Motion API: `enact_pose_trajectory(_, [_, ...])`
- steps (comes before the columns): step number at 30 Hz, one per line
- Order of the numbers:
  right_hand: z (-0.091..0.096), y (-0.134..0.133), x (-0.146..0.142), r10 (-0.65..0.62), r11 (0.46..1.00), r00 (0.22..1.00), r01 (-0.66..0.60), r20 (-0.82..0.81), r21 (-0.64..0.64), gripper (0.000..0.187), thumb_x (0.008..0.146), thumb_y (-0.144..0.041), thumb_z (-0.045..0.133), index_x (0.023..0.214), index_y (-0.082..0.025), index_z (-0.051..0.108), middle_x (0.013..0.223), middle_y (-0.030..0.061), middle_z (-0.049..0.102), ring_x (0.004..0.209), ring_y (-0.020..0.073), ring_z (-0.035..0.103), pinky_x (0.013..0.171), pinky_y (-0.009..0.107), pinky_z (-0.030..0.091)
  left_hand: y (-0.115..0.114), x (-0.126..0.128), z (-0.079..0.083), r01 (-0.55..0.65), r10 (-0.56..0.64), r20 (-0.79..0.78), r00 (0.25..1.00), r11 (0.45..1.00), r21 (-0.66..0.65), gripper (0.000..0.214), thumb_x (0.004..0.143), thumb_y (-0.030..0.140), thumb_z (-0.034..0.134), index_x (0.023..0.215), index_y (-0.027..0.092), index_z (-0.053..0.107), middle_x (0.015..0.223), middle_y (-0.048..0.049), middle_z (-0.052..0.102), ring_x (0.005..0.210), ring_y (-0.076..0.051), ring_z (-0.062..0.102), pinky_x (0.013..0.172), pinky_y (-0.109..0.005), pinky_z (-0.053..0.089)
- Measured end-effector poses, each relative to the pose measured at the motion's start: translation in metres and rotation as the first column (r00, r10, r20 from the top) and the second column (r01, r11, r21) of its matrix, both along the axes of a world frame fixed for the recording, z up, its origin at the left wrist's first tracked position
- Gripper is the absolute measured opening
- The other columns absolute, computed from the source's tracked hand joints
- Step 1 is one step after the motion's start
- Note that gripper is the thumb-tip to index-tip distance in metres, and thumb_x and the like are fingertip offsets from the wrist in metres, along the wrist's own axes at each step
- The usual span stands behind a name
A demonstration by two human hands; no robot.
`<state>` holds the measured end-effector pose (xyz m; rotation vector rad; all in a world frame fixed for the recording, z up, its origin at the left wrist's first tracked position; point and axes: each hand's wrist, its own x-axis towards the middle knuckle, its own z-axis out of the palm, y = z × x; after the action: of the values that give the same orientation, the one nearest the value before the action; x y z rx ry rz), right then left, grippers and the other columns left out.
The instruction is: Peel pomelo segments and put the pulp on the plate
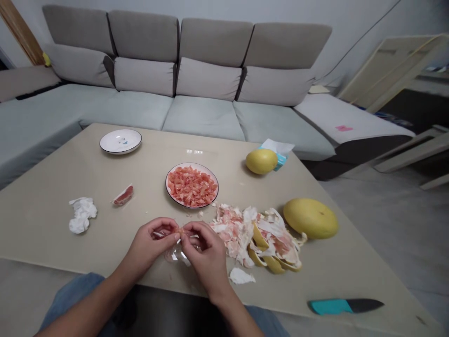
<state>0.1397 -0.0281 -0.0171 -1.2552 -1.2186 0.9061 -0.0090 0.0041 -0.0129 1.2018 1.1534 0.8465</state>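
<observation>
My left hand point(150, 245) and my right hand point(209, 255) meet fingertip to fingertip over the near part of the table. Both are closed, pinching a small reddish pomelo piece point(180, 231) between them; the fingers cover most of it. Just beyond them sits a dark-rimmed plate point(169, 193) heaped with pink pomelo pulp point(192, 186). To the right of my right hand lies a pile of torn membrane and peel point(259, 236). A pomelo segment point(123, 195) with pale skin on one edge rests left of the plate. Something clear and shiny point(175, 255) shows beneath my hands.
A white plate point(120, 141) stands far left, crumpled tissue point(82, 214) nearer. Two yellow pomelos point(261, 161) point(310, 218) are at the right, the farther by a tissue pack point(280, 160). A teal-handled knife point(345, 306) lies near the front right edge. A grey sofa point(203, 117) stands behind.
</observation>
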Motion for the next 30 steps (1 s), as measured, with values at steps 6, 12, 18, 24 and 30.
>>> enact_pose_trajectory(6, [-0.010,0.003,-0.003,-0.034,0.975,0.907,-0.062,-0.421,-0.214,0.019,0.073,-0.030,0.076,0.085,-0.019,0.067,0.077,0.0016,0.071,0.070,0.0145,0.067,0.067,0.024,0.055,-0.003,0.002,-0.005,-0.009,0.009,-0.011,1.000,1.000,0.027,0.018,0.075,0.029,0.073,0.087,0.018,0.066,0.077,0.0001,0.068,0.068,-0.013,0.060,0.061,-0.021,0.048])
enact_pose_trajectory(12, [-0.015,0.004,-0.002,-0.051,0.965,0.821,-0.105,-0.569,-0.239,0.022,0.069,-0.032,0.082,0.083,-0.019,0.070,0.074,-0.0010,0.072,0.065,0.0113,0.065,0.066,0.022,0.054,-0.001,0.003,-0.010,0.039,-0.035,0.084,0.996,0.998,-0.051,0.021,0.075,0.030,0.073,0.089,0.018,0.063,0.070,0.0012,0.067,0.062,-0.011,0.059,0.056,-0.019,0.046])
enact_pose_trajectory(18, [-0.016,0.004,-0.002,-0.086,0.949,0.722,-0.149,-0.687,-0.276,0.022,0.069,-0.030,0.083,0.086,-0.020,0.072,0.073,-0.0021,0.072,0.062,0.0083,0.064,0.064,0.018,0.052,-0.003,0.004,-0.004,0.075,-0.041,0.218,0.975,0.986,-0.149,0.021,0.077,0.029,0.074,0.089,0.017,0.063,0.074,-0.0015,0.068,0.065,-0.012,0.060,0.056,-0.020,0.048])
enact_pose_trajectory(24, [-0.015,0.004,-0.001,-0.070,0.942,0.677,-0.197,-0.732,-0.272,0.023,0.071,-0.029,0.083,0.089,-0.019,0.072,0.072,-0.0020,0.072,0.063,0.0074,0.065,0.063,0.015,0.050,-0.001,0.002,-0.004,0.104,0.027,0.421,0.907,0.953,-0.285,0.019,0.081,0.027,0.072,0.090,0.016,0.060,0.077,-0.0020,0.064,0.062,-0.010,0.058,0.060,-0.022,0.051])
enact_pose_trajectory(30, [-0.016,0.003,0.001,-0.043,0.946,0.680,-0.209,-0.732,-0.249,0.022,0.073,-0.029,0.081,0.090,-0.020,0.071,0.074,-0.0026,0.071,0.065,0.0078,0.064,0.067,0.017,0.051,0.002,0.002,-0.007,0.159,0.077,0.564,0.822,0.921,-0.356,0.012,0.083,0.021,0.069,0.089,0.014,0.060,0.083,-0.0045,0.066,0.065,-0.010,0.063,0.059,-0.019,0.050])
